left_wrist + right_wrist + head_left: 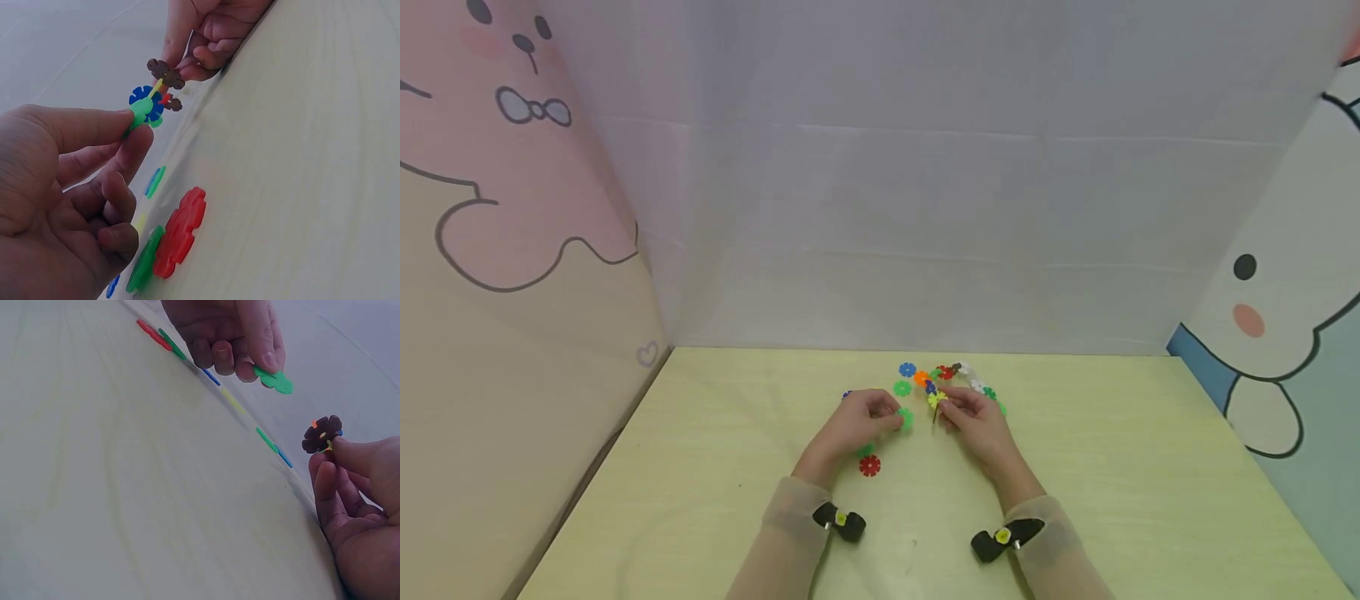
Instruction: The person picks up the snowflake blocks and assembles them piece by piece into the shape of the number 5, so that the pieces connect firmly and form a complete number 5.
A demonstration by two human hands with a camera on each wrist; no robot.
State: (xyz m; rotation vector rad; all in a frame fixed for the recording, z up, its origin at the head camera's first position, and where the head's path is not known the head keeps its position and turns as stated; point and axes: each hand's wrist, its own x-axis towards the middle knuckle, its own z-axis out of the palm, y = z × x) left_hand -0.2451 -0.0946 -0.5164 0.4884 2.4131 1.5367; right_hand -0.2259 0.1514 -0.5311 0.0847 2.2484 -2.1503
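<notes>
My left hand pinches a light green snowflake disc, a flat plastic piece with notched petals, between thumb and forefinger. Opposite it, my right hand holds a chain of joined snowflake discs by its near end, where a brown disc and a yellow disc show. From there the chain curves away behind the right hand, with orange, red, white and green discs among its links. A small gap separates the green disc from the brown one in the right wrist view.
Loose discs lie on the pale table: a red one and a dark green one near the left wrist, a blue one and a green one farther back. A yellow disc lies beyond the left fingers. White cloth hangs behind.
</notes>
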